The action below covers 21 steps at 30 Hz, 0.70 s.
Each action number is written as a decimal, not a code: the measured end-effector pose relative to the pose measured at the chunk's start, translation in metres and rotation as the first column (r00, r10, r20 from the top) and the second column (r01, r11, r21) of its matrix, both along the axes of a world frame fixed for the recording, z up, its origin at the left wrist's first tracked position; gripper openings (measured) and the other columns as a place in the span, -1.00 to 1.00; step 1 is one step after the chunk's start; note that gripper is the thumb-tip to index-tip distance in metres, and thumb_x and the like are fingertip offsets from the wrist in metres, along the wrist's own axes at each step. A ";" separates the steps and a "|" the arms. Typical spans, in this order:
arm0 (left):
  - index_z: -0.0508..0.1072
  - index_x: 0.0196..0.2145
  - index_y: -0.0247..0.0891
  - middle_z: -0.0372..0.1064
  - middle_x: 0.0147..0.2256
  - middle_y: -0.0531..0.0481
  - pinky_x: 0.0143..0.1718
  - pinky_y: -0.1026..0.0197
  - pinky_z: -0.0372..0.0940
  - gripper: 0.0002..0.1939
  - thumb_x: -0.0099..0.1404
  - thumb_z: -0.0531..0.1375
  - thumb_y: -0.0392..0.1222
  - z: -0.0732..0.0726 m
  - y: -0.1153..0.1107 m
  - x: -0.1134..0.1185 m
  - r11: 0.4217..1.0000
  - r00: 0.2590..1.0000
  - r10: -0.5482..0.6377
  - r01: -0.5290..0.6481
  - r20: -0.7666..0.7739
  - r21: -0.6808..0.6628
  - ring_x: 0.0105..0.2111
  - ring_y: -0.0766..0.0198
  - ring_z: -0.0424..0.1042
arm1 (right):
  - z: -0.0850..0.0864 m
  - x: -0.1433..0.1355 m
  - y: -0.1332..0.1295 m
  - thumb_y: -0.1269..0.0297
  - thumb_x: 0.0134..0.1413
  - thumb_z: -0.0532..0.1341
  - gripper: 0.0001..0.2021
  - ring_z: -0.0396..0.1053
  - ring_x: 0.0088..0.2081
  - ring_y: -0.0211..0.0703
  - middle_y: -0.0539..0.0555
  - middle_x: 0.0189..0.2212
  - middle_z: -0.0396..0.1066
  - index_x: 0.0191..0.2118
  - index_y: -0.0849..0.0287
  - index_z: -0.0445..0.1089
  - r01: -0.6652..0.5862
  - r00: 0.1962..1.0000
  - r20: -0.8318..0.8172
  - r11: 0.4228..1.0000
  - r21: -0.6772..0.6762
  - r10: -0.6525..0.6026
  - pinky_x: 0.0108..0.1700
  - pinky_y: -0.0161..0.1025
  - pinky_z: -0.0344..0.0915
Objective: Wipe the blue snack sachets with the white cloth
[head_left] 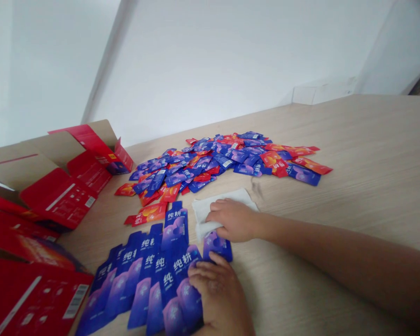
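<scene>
My right hand (233,219) presses on a folded white cloth (210,207) lying on the wooden table, its fingers curled over the cloth. Closer to me, my left hand (219,289) rests on the right side of several overlapping purple-blue packets (143,280), its fingers bent against the rightmost ones. Between the two hands lies one purple-blue packet (217,246), partly under the edge of the cloth. Whether my left fingertips grip a packet or only touch it is hard to tell.
Behind the cloth spreads a pile of blue and red sachets (210,161). Open red boxes (61,196) stand along the left side of the table (371,154). A white object (322,92) sits by the pale wall at the back right.
</scene>
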<state>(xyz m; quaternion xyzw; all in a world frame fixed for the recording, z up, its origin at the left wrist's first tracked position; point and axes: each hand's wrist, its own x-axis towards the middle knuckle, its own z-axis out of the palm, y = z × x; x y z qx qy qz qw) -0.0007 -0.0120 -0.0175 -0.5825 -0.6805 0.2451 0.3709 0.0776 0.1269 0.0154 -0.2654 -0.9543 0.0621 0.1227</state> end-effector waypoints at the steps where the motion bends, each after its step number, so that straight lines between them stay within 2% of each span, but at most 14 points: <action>1: 0.47 -0.10 -0.35 0.50 -0.24 -0.38 -0.24 -0.06 0.31 -0.60 0.18 -0.02 -0.44 0.000 0.000 0.000 1.000 1.000 0.007 -0.007 -0.005 0.002 -0.24 -0.11 0.48 | 0.000 0.000 0.002 0.28 0.01 0.14 -0.68 0.26 -0.18 -0.01 0.16 -0.23 0.34 -0.08 0.19 0.38 0.028 1.000 -0.001 1.000 -0.003 -0.028 -0.13 -0.12 0.15; 4: 0.49 -0.12 -0.31 0.51 -0.25 -0.35 -0.23 -0.07 0.30 -0.62 0.18 0.00 -0.41 -0.003 -0.001 -0.001 1.000 1.000 -0.006 0.007 -0.027 0.028 -0.24 -0.10 0.48 | 0.000 0.000 0.002 0.30 0.01 0.13 -0.69 0.26 -0.18 -0.02 0.17 -0.24 0.34 -0.09 0.22 0.38 0.061 0.998 -0.004 0.998 -0.011 -0.061 -0.12 -0.12 0.15; 9: 0.50 -0.13 -0.29 0.52 -0.27 -0.33 -0.22 -0.08 0.29 -0.65 0.17 0.03 -0.37 -0.006 -0.002 -0.004 0.998 0.998 -0.041 0.043 -0.038 0.041 -0.27 -0.08 0.49 | 0.002 0.000 -0.007 0.28 -0.02 0.16 -0.76 0.25 -0.21 -0.05 0.13 -0.29 0.33 -0.19 0.21 0.41 -0.071 0.997 -0.039 0.997 -0.029 0.070 -0.11 -0.13 0.15; 15: 0.52 -0.18 -0.25 0.52 -0.30 -0.32 -0.27 -0.06 0.30 -0.65 0.15 0.03 -0.38 -0.006 -0.001 -0.005 0.995 0.996 -0.067 0.071 -0.056 0.067 -0.29 -0.10 0.49 | -0.003 0.001 0.003 0.30 0.00 0.14 -0.74 0.26 -0.21 -0.03 0.16 -0.26 0.34 -0.17 0.23 0.40 0.052 0.997 -0.048 0.999 -0.010 -0.053 -0.11 -0.13 0.15; 21: 0.49 -0.12 -0.32 0.52 -0.27 -0.33 -0.22 -0.10 0.30 -0.64 0.18 0.01 -0.37 -0.007 -0.002 -0.004 0.998 0.998 -0.046 0.048 -0.046 0.037 -0.27 -0.07 0.49 | 0.000 0.001 -0.006 0.28 -0.04 0.16 -0.74 0.25 -0.21 -0.06 0.12 -0.30 0.33 -0.18 0.19 0.40 -0.080 0.996 -0.033 0.997 -0.021 0.079 -0.11 -0.14 0.14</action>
